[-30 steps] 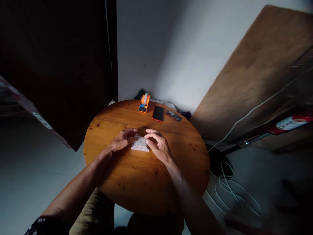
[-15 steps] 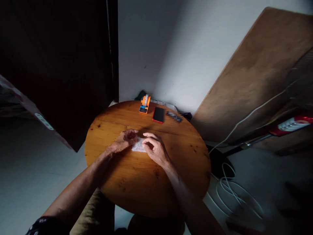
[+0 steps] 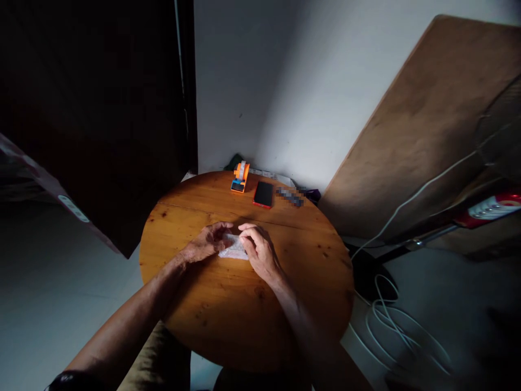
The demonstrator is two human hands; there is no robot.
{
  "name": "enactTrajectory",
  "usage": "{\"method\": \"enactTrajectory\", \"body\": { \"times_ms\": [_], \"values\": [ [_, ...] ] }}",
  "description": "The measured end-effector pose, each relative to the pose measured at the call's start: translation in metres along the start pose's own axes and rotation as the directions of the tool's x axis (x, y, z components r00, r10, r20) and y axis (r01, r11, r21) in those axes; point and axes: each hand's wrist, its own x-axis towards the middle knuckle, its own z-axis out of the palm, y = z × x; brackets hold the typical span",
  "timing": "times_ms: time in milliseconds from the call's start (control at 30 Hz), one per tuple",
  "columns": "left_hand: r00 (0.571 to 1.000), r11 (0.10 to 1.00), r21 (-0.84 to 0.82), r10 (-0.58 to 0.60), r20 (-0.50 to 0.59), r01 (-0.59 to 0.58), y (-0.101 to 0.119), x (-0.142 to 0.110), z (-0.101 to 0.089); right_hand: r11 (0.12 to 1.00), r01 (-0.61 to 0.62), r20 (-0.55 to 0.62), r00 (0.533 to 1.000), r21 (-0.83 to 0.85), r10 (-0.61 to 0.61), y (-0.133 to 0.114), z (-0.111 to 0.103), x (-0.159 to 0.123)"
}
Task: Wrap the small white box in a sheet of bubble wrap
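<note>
A small whitish packet in what looks like bubble wrap (image 3: 233, 248) lies near the middle of the round wooden table. At its left end is my left hand (image 3: 208, 240), thumb and fingers closed on the wrap. My right hand (image 3: 262, 254) pinches the packet's right edge between thumb and forefinger. What the wrap contains cannot be made out.
Toward the back of the table (image 3: 195, 304) stand an orange tape dispenser (image 3: 240, 177) and a black phone with a red edge (image 3: 263, 194). Right of them lies a blurred dark object (image 3: 290, 196). A white cable (image 3: 391, 315) coils on the floor at right.
My right thumb and forefinger have come together on the packet's right edge. My left hand stays at the left end. The whole view has shifted slightly.
</note>
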Motion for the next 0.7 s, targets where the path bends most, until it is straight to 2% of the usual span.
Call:
{"method": "enactTrajectory", "body": {
  "times_ms": [200, 533, 700],
  "values": [
    [1.0, 1.0, -0.029, -0.007, 0.006, 0.007, -0.0022, 0.0019, -0.001, 0.998, 0.04, 0.011, 0.999, 0.046, -0.041, 0.0, 0.0016, 0.0012],
    [0.999, 1.0, 0.026, 0.01, 0.032, -0.011, -0.0034, 0.0014, -0.0041, 0.999, 0.023, 0.071, 0.997, -0.047, -0.02, 0.0008, -0.0006, -0.0007],
    [1.0, 0.997, 0.08, 0.009, 0.014, -0.011, -0.0028, 0.0009, -0.004, 0.995, 0.038, 0.047, 0.998, -0.091, -0.034, -0.0032, 0.0, 0.0002]
  ]
}}
